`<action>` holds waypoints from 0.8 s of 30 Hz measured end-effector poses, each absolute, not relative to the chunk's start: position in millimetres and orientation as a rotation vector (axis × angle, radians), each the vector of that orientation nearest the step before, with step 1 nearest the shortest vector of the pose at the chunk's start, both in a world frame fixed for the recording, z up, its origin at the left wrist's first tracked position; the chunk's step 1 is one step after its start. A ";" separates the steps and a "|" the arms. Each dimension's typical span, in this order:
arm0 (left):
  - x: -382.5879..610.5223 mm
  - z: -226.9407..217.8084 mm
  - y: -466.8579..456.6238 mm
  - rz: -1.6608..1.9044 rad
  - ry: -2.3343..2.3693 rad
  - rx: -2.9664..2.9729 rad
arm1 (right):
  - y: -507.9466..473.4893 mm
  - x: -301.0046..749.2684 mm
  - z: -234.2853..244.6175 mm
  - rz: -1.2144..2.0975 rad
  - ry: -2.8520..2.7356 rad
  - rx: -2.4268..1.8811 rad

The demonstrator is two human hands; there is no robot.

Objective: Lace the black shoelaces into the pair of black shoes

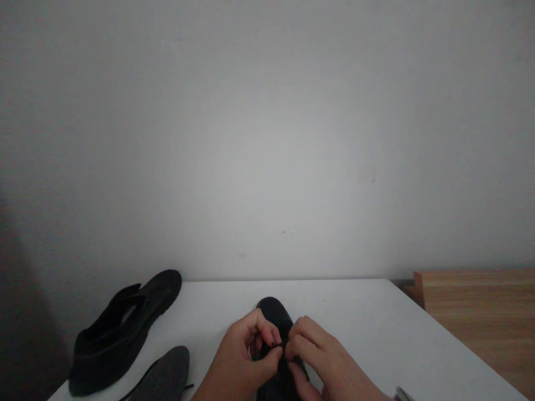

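A black shoe (273,309) lies on the white table in front of me, its toe pointing away. My left hand (251,351) comes over it from the left, thumb and index fingertips pinched together above its upper. My right hand (317,356) is on its right side, fingers bent and closed at the same spot, nearly touching the left fingertips. Whatever the fingertips hold is dark against the shoe and too small to make out. Both hands cover the middle of the shoe, and its heel end runs out of the picture.
At the table's left edge stands another black shoe (112,345). Nearer me lies a dark grey, sole-shaped piece (167,370), partly cut off, with a thin black end (189,386) beside it. A wall rises behind the white table (376,317). Wooden furniture (472,312) stands at the right.
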State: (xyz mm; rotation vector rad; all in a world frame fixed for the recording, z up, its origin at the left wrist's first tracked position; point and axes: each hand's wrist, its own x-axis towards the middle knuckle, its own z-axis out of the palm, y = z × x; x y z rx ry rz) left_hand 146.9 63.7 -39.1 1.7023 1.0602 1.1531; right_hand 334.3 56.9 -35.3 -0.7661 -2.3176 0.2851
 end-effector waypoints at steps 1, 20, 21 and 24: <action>146.6 -38.8 60.8 1.176 1.100 1.776 | 55.6 334.1 -33.6 0.352 -2.259 -0.780; 149.7 -44.1 57.4 1.579 0.935 2.742 | 61.3 322.3 -44.1 0.987 -1.741 -0.971; 149.1 -45.0 57.8 1.566 0.910 2.760 | 62.3 322.3 -43.6 1.037 -1.712 -0.964; 146.0 -47.9 59.4 1.528 0.854 2.776 | 65.9 322.9 -42.9 1.179 -1.624 -0.922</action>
